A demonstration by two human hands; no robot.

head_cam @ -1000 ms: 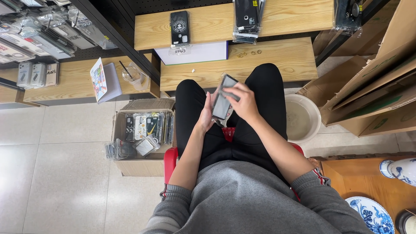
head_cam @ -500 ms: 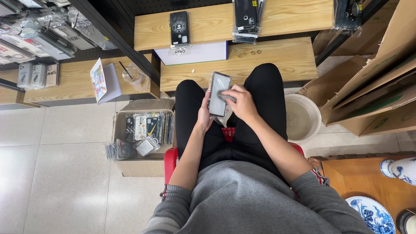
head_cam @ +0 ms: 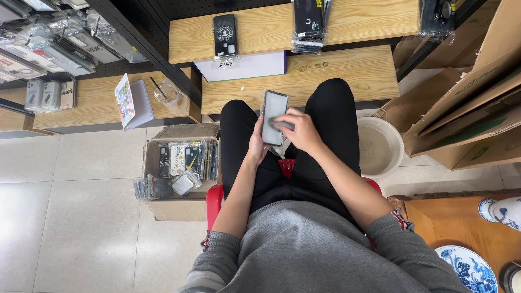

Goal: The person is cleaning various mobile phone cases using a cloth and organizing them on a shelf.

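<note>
Your left hand (head_cam: pixel 256 147) is closed around the lower edge of the phone (head_cam: pixel 273 116), gripping it upright above your lap, just in front of the wooden bench (head_cam: pixel 347 73). Your right hand (head_cam: pixel 300 130) has fingers curled, pressing a small grey cloth (head_cam: pixel 281 126) flat against the phone's screen. A cardboard box (head_cam: pixel 182 163) of phone cases sits left of the phone.

Dark phone screen (head_cam: pixel 273 116) above lap, white box (head_cam: pixel 247 66) on shelf, cardboard box (head_cam: pixel 179 168) on floor
</note>
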